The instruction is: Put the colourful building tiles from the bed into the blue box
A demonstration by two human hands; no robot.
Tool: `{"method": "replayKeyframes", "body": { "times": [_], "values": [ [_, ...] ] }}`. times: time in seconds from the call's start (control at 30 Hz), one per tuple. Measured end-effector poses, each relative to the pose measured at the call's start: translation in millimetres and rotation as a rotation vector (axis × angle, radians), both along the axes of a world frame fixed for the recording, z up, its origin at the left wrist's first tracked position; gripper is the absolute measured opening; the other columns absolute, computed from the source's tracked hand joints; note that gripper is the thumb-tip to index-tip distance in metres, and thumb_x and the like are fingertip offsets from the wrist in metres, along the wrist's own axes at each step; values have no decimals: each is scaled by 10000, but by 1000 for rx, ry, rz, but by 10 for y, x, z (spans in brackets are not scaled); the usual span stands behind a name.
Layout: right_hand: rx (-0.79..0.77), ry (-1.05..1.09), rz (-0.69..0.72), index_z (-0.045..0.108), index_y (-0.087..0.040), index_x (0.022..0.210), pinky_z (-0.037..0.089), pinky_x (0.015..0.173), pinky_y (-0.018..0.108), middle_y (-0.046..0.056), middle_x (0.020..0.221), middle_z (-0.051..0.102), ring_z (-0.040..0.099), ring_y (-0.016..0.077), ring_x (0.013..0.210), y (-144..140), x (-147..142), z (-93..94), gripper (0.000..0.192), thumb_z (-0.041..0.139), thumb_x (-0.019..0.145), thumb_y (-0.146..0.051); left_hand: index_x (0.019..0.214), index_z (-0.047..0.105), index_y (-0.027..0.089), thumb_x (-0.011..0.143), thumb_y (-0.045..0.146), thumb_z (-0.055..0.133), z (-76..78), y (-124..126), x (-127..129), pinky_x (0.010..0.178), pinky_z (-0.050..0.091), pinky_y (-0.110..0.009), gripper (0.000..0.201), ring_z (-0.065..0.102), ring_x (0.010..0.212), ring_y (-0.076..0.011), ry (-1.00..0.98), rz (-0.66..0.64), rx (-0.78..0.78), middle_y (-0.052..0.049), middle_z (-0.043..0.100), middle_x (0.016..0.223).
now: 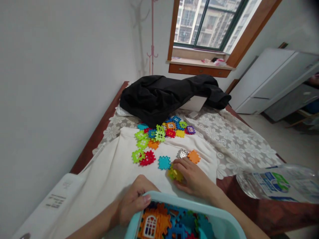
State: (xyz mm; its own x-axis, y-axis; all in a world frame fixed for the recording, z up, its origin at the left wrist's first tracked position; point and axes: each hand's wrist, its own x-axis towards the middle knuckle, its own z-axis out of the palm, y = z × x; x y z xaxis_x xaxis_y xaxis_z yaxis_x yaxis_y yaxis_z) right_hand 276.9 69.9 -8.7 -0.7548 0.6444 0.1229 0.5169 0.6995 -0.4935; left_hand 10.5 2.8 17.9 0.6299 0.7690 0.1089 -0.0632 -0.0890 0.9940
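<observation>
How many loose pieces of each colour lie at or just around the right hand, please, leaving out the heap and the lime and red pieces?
Yellow piece, partly covered by the right hand: 1
Light blue piece: 1
Grey piece: 1
Orange piece: 1
Total: 4

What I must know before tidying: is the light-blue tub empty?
Not empty: orange and blue plastic pieces show inside the tub. How full, I cannot tell; the picture's edge cuts it off.

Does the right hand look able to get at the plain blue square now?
Probably yes: the right hand is close beside the plain blue square, which lies uncovered on the white cloth, though the hand is on the yellow piece.
</observation>
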Motion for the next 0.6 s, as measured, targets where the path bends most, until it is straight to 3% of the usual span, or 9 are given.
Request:
{"method": "replayKeyframes", "body": {
  "times": [0.13, 0.27, 0.43, 0.6],
  "values": [
    [-2, 12, -11, 561, -219, 1230, 541, 1017, 461, 121, 1305, 657, 608, 295, 1175, -60, -52, -9, 370, 712, 892, -222, 691, 643, 132, 982, 623, 391, 75, 13, 29, 516, 358, -272, 624, 504, 528, -152, -12, 8, 45, -80, 606, 625],
    [-1, 106, 15, 541, -245, 1247, 541, 1002, 439, 112, 1313, 657, 613, 281, 1171, 44, 127, 120, 391, 684, 885, -202, 757, 712, 110, 993, 606, 382, 122, 22, 43, 535, 415, -272, 640, 558, 540, -170, -26, 24, 60, -104, 672, 648],
    [93, 109, -345, 562, -254, 1191, 528, 926, 481, 126, 1182, 670, 634, 324, 1092, 322, 542, 236, 298, 663, 919, -318, 749, 722, 106, 1001, 599, 371, 69, 20, 11, 515, 389, -272, 655, 536, 533, -169, -4, -3, 60, -95, 637, 604],
    [21, -82, -377, 581, -228, 1082, 522, 850, 458, 113, 1068, 659, 638, 299, 942, 411, 637, 92, 222, 659, 924, -363, 726, 689, 122, 1000, 602, 375, 38, 15, 1, 498, 340, -269, 636, 484, 525, -158, -10, 3, 55, -67, 569, 575]
  ]
}}
